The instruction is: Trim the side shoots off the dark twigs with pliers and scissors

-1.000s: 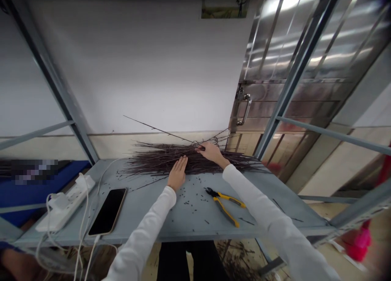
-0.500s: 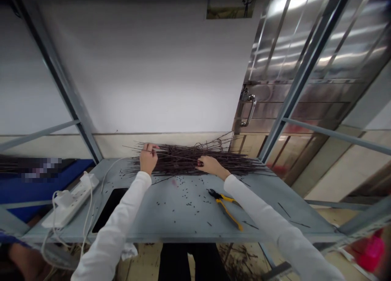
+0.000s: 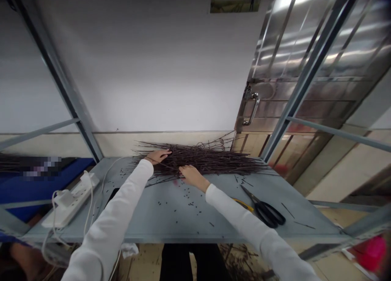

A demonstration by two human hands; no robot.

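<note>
The left hand lay open and palm down on the left end of a loose heap of thin, dark reddish-brown twigs, its fingers stretched over the stems and visibly holding none. The right hand rested on the near edge of the heap with its fingers lightly curved, and whether it had pinched any stem could not be told. The heap lay across the back of a grey-blue metal table, near the middle of the frame, with a few bent stems rising at its far right end. Short black twig bits were scattered over the tabletop in front of it. At the lower right of the frame, black-handled steel scissors lay partly over a yellow tool handle, just beside the right white sleeve. At the left of the frame sat a white power strip with white cables. The step in hand looked like gathering the twigs under both palms, and the next move seemed to call for closing the fingers around the stems
</note>
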